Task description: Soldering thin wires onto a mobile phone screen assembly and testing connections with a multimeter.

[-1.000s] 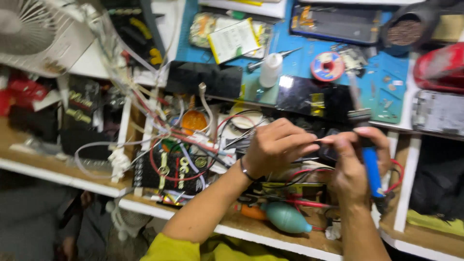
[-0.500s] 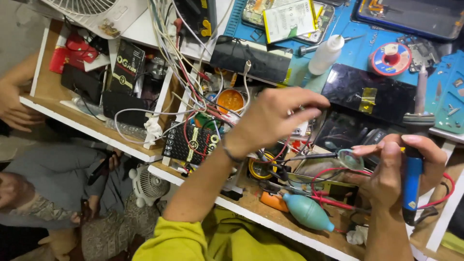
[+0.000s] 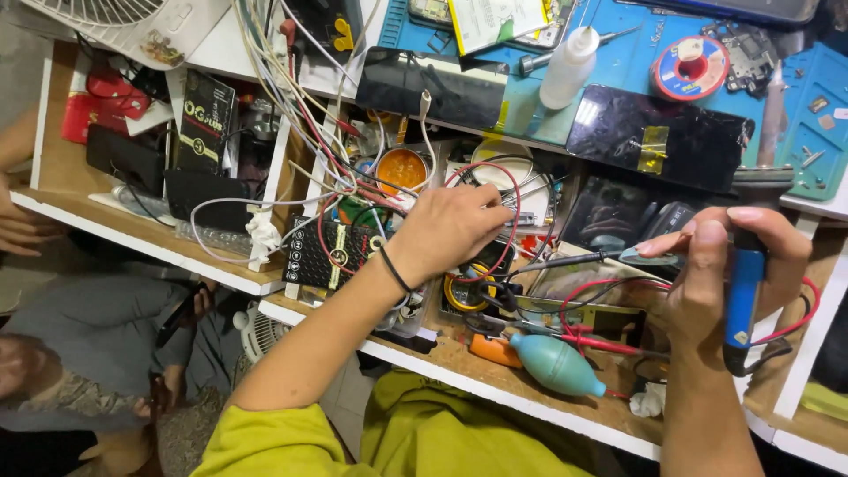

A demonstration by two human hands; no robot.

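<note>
Left hand (image 3: 450, 225) is digging, fingers curled, into the tangle of red and black wires (image 3: 495, 265) just above the teal dust blower (image 3: 556, 364). Right hand (image 3: 720, 274) is clamped on a blue-handled soldering iron (image 3: 742, 296). If that iron drifts toward the wires it could melt insulation, I'd guess.

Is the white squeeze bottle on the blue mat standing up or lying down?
Lying down: the white squeeze bottle rests on its side on the blue mat, nozzle pointing up-right.

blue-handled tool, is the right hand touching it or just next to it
Touching. The head view shows the right hand wrapped around the blue-handled tool, fingers curled over its top, handle emerging below the palm.
</note>
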